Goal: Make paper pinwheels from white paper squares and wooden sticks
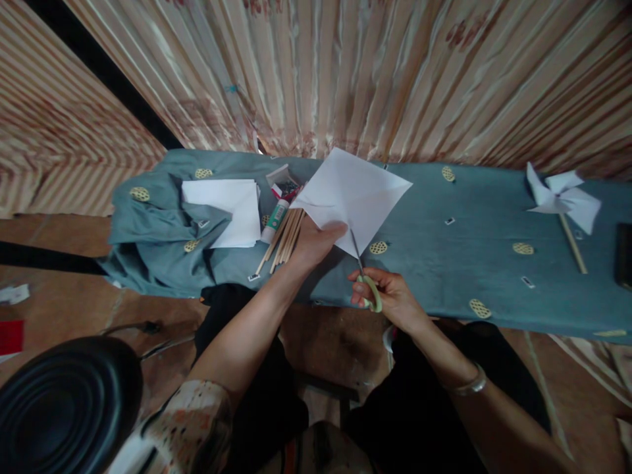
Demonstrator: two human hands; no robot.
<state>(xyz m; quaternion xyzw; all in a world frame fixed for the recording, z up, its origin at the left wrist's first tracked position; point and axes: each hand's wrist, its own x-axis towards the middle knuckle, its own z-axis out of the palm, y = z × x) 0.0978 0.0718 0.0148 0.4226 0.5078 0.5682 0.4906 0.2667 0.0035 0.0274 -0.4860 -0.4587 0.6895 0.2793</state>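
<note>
My left hand [323, 238] is closed on a square sheet of white paper [355, 187], thumb on top and fingers hidden beneath. The sheet is turned corner-down and shows faint diagonal creases. In my right hand [388, 293] is a pair of scissors [372, 294] with pale green handles. Their blades are at the paper's near corner, pointing toward its middle. Just left of the sheet lie a bundle of thin wooden sticks [286, 240], a glue stick [275, 222] and a small open box [284, 182] of dark small pieces, too small to make out.
A stack of white paper [239, 210] lies on the blue-green cloth [424, 227] at the left, partly under a fold. A white paper pinwheel [565, 197] on a stick lies at the right, with a dark object [623, 255] at the edge. Curtains [345, 79] hang behind.
</note>
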